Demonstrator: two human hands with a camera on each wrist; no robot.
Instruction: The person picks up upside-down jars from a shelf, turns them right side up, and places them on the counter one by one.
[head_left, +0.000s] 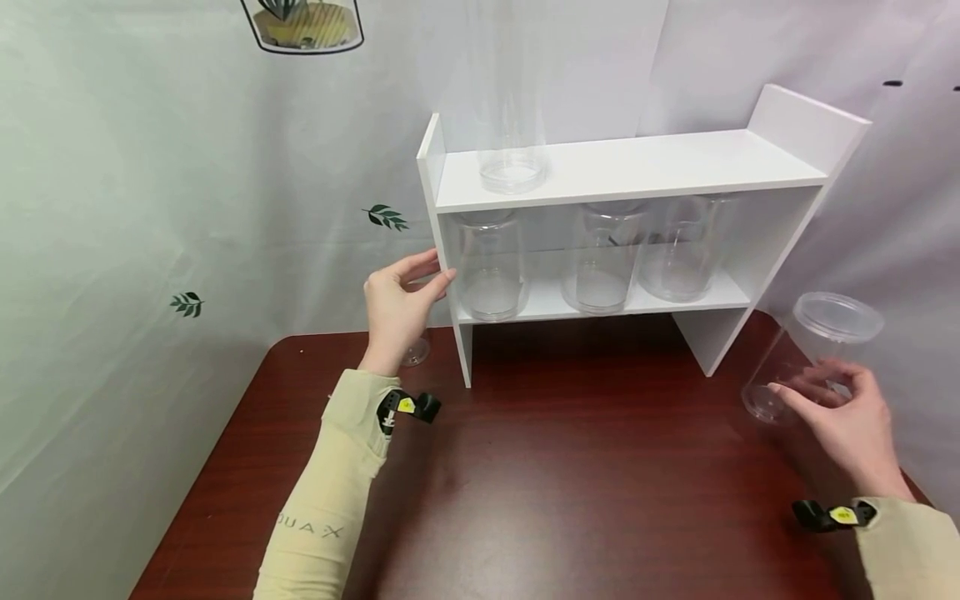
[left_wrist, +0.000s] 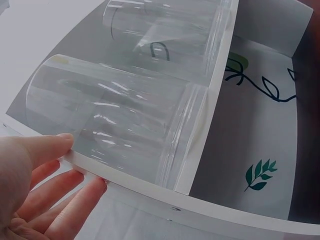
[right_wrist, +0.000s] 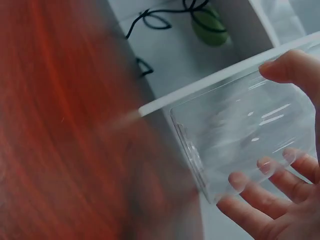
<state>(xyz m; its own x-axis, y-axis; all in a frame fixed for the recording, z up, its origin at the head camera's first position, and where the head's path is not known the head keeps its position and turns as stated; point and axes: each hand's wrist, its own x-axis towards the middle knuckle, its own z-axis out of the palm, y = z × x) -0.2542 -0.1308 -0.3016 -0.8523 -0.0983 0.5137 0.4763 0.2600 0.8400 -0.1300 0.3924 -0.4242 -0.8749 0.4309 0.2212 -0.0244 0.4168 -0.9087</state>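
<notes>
A white two-tier shelf stands at the back of the table. My left hand holds its left side panel, thumb on the front edge and fingers on the outer face, as the left wrist view shows. Off the shelf's right side, my right hand grips a clear jar with a see-through lid. In the right wrist view, thumb and fingers lie on opposite sides of that jar. The lower tier carries three clear jars, with the leftmost jar close to my left hand.
A tall clear container stands on the upper tier's left end. Behind my left wrist, a small clear round piece rests on the dark red table. A pale patterned sheet hangs behind and beside the table.
</notes>
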